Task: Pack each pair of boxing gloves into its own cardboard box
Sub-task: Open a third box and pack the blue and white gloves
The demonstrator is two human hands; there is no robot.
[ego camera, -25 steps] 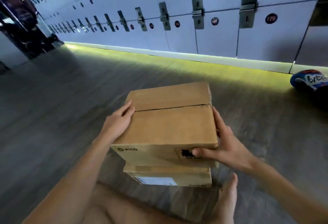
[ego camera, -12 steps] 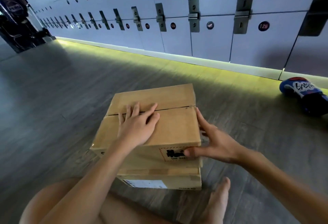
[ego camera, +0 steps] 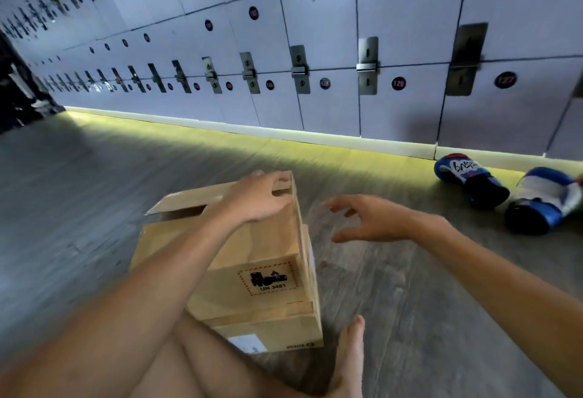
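1. Here, in the head view, an upper cardboard box [ego camera: 252, 258] sits stacked on a lower cardboard box [ego camera: 277, 331] on the grey floor [ego camera: 79, 208], just ahead of a bare leg [ego camera: 176, 363] and a bare foot [ego camera: 350, 356].
2. The left hand [ego camera: 255, 198] reaches across the top of the upper box; its fingers curl over the far flap [ego camera: 189, 200] near the right corner and grip it; the flap is lifted a little, with a dark gap beneath it.
3. The right hand [ego camera: 369, 221] hovers in the air just right of the box; its fingers are spread and loosely bent, holding nothing and touching nothing.
4. Two blue, white and black boxing gloves [ego camera: 470, 179] [ego camera: 542, 202] lie side by side on the floor at the far right, well apart from the boxes, near the lit base of the lockers [ego camera: 315, 107]; neither is in a box.
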